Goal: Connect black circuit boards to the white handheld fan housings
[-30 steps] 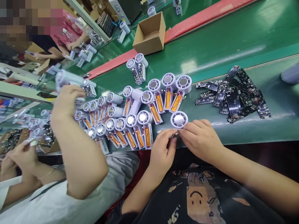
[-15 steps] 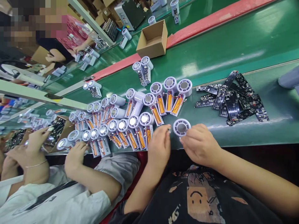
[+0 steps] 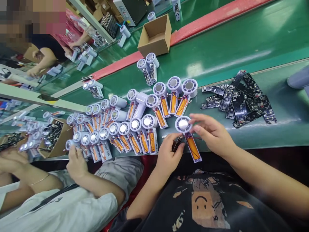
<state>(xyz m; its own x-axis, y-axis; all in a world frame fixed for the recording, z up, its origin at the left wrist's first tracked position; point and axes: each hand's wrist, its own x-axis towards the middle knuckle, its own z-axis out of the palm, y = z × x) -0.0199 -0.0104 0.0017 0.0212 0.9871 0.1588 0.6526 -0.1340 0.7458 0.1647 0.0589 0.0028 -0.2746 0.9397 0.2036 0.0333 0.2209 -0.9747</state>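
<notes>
Axis: the fan unit [image 3: 187, 137] lay slantwise, its round white head [image 3: 182, 124] pointing away from the person and its orange battery [image 3: 192, 146] trailing down toward their chest.
Position: on the green worktop [image 3: 285, 132], between both hands.
Left grip [image 3: 170, 154]: pinched shut on a small dark circuit board [image 3: 178, 144], just beside the battery.
Right grip [image 3: 212, 133]: fingers [image 3: 200, 119] spread open, just beside the head, holding nothing.
Writing: "Speed FAN" on a neighbouring battery strip [image 3: 152, 141].
</notes>
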